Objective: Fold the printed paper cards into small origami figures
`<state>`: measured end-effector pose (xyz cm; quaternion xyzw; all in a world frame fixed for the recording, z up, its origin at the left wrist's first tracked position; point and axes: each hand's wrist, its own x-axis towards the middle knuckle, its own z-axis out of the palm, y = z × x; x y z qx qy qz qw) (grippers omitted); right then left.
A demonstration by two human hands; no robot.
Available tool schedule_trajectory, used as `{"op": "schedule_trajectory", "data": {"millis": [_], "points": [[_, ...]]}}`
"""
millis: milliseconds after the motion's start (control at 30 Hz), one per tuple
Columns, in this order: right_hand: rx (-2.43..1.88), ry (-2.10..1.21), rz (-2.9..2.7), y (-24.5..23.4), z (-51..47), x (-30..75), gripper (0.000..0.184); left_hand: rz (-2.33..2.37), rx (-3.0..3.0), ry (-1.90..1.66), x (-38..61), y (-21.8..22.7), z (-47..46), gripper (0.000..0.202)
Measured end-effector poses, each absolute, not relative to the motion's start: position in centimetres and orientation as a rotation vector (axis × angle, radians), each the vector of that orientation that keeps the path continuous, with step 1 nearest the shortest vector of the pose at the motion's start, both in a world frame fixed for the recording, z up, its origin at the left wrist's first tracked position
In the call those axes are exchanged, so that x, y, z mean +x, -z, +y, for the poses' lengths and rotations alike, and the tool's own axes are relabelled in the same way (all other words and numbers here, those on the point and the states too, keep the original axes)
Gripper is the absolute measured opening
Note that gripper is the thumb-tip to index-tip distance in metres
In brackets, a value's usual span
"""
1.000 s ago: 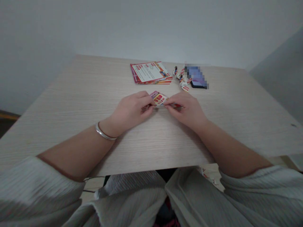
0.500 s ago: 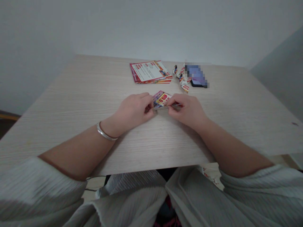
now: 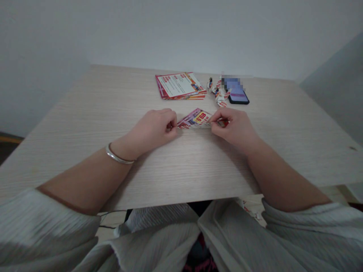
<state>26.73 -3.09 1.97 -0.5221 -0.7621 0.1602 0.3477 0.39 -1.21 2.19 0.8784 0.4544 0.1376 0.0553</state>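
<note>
Just short of the stack (image 3: 178, 86) on the desk (image 3: 99, 113), left hand (image 3: 154, 126) and right hand (image 3: 234, 126) each pinched an end of a part-folded flyer (image 3: 195, 119); seemingly finished folds (image 3: 218, 92) lay right of the stack.

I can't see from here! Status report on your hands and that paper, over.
Left hand and right hand each pinch one end of the folded flyer, low at the table. Flyer stack, folded pieces, phone lie beyond, apart.
</note>
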Motion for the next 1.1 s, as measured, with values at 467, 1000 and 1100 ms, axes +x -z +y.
{"op": "schedule_trajectory", "data": {"millis": [467,1000,1100], "points": [[-1.378,-0.427,-1.938,-1.4,-2.8,28.2,0.006,1.452,2.787,-0.367,-0.7,-2.1,-0.4,0.01],[-1.107,-0.04,-2.42,0.0,-0.5,29.4,0.024,0.907,2.991,-0.492,-1.5,-0.6,0.5,0.035],[-1.242,0.04,-2.412,0.5,-0.6,28.6,0.027,0.884,3.078,-0.444,-1.4,-0.9,0.1,0.036]]}}
